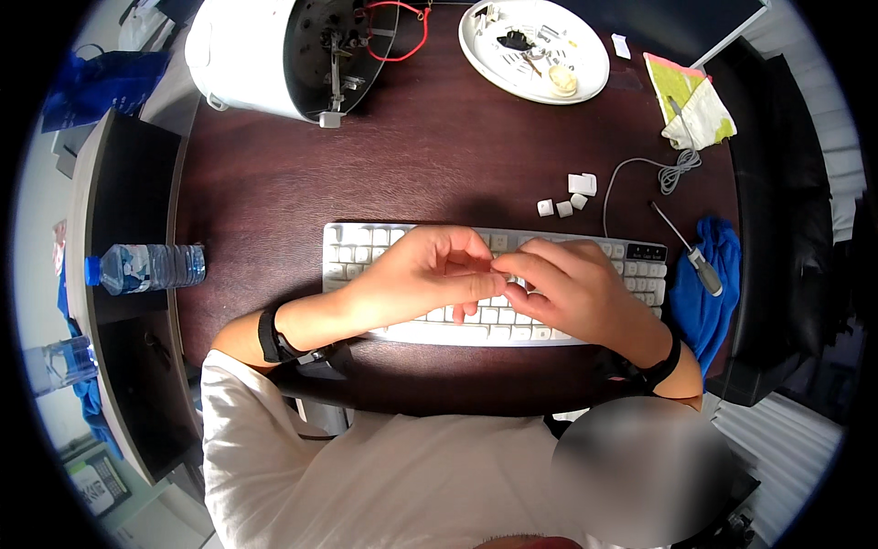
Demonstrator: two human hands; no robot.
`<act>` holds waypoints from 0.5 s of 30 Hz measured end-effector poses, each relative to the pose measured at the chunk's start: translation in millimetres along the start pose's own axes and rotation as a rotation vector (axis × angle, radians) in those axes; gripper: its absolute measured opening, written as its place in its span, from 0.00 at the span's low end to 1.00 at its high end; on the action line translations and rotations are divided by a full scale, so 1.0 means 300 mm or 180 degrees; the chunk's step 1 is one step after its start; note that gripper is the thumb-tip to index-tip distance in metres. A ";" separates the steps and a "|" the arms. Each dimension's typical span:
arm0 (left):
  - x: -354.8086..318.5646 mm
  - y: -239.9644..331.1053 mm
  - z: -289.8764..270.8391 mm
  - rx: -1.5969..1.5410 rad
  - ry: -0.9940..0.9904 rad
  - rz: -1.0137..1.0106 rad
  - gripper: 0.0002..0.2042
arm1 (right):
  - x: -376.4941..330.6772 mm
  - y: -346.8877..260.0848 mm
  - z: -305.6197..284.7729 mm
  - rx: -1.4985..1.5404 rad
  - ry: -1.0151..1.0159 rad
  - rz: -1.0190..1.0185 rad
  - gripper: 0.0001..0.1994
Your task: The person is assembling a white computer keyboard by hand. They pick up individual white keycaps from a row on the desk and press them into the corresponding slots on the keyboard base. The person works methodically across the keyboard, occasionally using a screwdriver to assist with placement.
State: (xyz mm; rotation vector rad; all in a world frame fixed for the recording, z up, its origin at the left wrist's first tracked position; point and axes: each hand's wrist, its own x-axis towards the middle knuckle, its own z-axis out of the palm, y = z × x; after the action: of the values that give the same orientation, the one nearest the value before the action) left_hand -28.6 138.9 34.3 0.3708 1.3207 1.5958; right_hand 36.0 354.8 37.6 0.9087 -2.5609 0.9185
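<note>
My left hand (pixel 425 274) and right hand (pixel 576 284) meet above the middle of a white keyboard (pixel 501 320), thumbs and fingertips drawn together in a pinch; whether they grip something tiny between them, I cannot tell. The keyboard lies directly beneath my fingers, its long axis running left to right across my front. Just past its far edge, nearer my right hand, sit loose white keycaps (pixel 564 209). Farther off, a white plate (pixel 590 69) holds small parts (pixel 515 40).

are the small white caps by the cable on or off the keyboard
Off: the caps lie on the table, just beyond the keyboard.
</note>
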 end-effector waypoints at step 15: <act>-0.004 -0.022 0.008 -0.0075 0.0194 0.0010 0.05 | -0.009 -0.007 0.015 0.0280 -0.0034 0.0604 0.15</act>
State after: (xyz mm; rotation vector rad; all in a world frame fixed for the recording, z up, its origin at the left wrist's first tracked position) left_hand -23.1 138.8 29.6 0.3119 1.3466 1.6353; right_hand 39.2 351.8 34.0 0.7029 -2.6696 1.0889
